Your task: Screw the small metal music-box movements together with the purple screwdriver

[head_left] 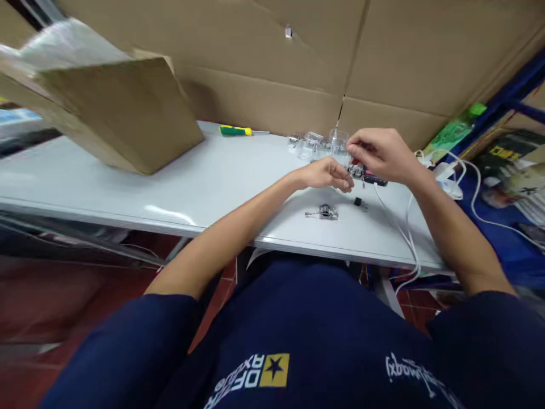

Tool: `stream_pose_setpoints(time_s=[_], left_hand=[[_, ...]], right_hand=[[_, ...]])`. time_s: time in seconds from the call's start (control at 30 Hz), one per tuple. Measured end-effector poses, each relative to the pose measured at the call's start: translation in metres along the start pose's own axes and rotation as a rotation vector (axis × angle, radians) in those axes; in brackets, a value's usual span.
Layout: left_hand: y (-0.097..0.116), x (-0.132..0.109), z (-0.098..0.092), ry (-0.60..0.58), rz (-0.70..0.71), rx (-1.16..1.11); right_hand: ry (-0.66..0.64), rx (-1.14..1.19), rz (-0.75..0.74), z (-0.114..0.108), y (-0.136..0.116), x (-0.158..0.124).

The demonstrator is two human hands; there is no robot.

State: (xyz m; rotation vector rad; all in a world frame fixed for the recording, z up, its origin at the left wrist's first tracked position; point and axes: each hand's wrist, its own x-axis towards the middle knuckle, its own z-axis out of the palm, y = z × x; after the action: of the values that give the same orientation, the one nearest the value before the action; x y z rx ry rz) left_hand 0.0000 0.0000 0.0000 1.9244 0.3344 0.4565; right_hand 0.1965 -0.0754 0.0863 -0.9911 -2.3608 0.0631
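My left hand (328, 174) rests low over the white table, its fingers bent and drawn together; what they hold, if anything, is too small to make out. Just right of it, my right hand (378, 152) is raised, thumb and fingertips pinched, and I cannot tell what is between them. Small shiny metal parts (356, 171) show between the hands, beside a dark object (375, 179). Closer to the front edge lies a metal piece with a dark round middle and a thin arm (326, 212). A small black block (358, 201) sits to its right.
Clear plastic containers (310, 145) stand behind my hands. A green-and-yellow screwdriver (237, 131) lies near the cardboard wall (264, 96). A cardboard box (123, 113) occupies the table's left. White cables (398, 230) hang over the front edge at right, and a green bottle (455, 128) stands beyond.
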Motion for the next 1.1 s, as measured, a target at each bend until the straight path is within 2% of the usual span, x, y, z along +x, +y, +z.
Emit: stream_pose_setpoints(time_s=[0.07, 0.13, 0.2, 0.27, 0.33, 0.43, 0.57, 0.73, 0.93, 1.1], left_hand=[[-0.001, 0.001, 0.002, 0.041, 0.017, 0.028], [-0.002, 0.002, 0.005, 0.078, 0.035, 0.041], [-0.005, 0.004, 0.009, 0.103, 0.057, 0.047], [-0.009, 0.007, 0.016, 0.146, 0.074, 0.016], [-0.012, 0.010, 0.022, 0.194, 0.109, -0.014], [-0.014, 0.013, 0.032, 0.191, 0.135, 0.046], [-0.012, 0.014, 0.042, 0.152, 0.137, 0.252], [-0.008, 0.019, 0.052, 0.173, 0.188, 0.424], [-0.008, 0.019, 0.054, 0.179, 0.189, 0.464], [-0.013, 0.018, 0.056, 0.193, 0.201, 0.497]], right_hand=[[0.100, 0.029, 0.053, 0.001, 0.000, 0.000], [0.118, 0.065, 0.091, 0.000, 0.000, -0.001], [0.052, 0.115, 0.119, -0.002, 0.001, -0.002], [-0.088, 0.146, 0.123, -0.006, 0.002, -0.002], [-0.175, 0.114, 0.124, -0.010, 0.001, -0.003], [-0.205, 0.043, 0.115, -0.016, -0.006, -0.004], [-0.300, 0.029, 0.049, -0.020, -0.015, -0.005], [-0.346, -0.134, -0.017, -0.023, -0.014, -0.003], [-0.423, -0.194, 0.137, -0.031, -0.007, -0.003], [-0.501, -0.200, 0.173, -0.032, -0.005, -0.002]])
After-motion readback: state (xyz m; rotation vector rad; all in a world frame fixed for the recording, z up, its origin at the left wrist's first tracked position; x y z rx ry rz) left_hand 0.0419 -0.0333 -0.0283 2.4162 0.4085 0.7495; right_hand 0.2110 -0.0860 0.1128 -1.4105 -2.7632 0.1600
